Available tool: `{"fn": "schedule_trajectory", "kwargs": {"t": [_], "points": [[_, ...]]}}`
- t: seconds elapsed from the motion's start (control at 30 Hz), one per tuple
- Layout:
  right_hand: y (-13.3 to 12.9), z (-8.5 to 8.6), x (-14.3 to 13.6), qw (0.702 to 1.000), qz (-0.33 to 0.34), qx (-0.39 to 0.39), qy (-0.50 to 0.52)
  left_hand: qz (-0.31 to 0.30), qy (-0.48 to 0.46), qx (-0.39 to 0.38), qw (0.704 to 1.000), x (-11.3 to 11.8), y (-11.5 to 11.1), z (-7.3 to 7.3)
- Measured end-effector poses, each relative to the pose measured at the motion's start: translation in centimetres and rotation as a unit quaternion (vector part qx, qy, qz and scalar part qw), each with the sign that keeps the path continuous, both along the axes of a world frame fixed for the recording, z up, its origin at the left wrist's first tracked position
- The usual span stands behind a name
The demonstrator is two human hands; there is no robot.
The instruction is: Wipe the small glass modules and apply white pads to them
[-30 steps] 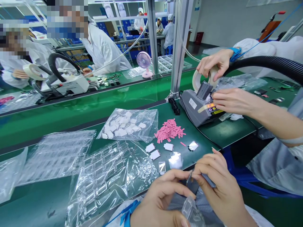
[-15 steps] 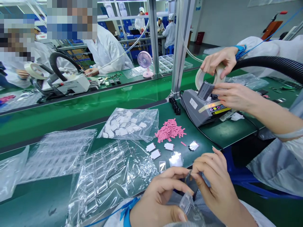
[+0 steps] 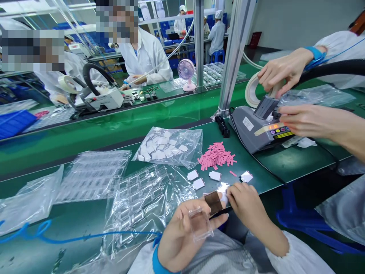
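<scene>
A green mat (image 3: pixel 256 167) covers the bench in a factory hall with white-coated workers behind a clear screen. Landmark: the pink strips (image 3: pixel 216 159). Toward the near edge from them, the left hand (image 3: pixel 182 236) pinches a clear case (image 3: pixel 200 224) and a dark chip (image 3: pixel 213 202); the right hand (image 3: pixel 246 203), fingers curled together, touches the chip. Left of the strips lie bags (image 3: pixel 169 146); right, a co-worker's dispenser (image 3: pixel 259 129). Bare mat lies between strips and dispenser.
</scene>
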State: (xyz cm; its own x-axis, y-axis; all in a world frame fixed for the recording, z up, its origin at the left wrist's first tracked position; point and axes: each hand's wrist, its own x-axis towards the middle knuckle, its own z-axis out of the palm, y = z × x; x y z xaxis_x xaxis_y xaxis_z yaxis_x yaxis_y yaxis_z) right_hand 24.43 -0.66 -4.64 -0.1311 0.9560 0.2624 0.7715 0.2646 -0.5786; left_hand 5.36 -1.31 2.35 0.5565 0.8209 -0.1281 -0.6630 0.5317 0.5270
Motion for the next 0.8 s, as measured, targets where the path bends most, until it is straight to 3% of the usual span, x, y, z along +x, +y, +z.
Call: {"fn": "schedule_trajectory", "kwargs": {"t": [0.1, 0.23, 0.33, 0.6, 0.8], "points": [[0.1, -0.1, 0.1, 1.0, -0.014, 0.014, -0.005, -0.017, -0.011, -0.006, 1.0, 0.3, -0.3, 0.1], [-1.2, 4.3, 1.4, 0.986, 0.065, 0.043, 0.146, -0.054, -0.013, 0.0, 0.998, 0.9, -0.8, 0.2], [-1.9, 6.9, 2.0, 0.983, 0.109, 0.081, 0.122, -0.081, -0.023, -0.007, 0.996, 1.5, -0.9, 0.2], [-2.1, 7.6, 2.5, 0.98, 0.105, 0.151, 0.078, -0.106, -0.027, -0.01, 0.994, 2.1, -1.2, 0.4], [-2.9, 10.0, 2.5, 0.971, 0.124, 0.206, -0.014, -0.061, 0.075, 0.031, 0.995, 2.0, -1.0, 0.2]]}}
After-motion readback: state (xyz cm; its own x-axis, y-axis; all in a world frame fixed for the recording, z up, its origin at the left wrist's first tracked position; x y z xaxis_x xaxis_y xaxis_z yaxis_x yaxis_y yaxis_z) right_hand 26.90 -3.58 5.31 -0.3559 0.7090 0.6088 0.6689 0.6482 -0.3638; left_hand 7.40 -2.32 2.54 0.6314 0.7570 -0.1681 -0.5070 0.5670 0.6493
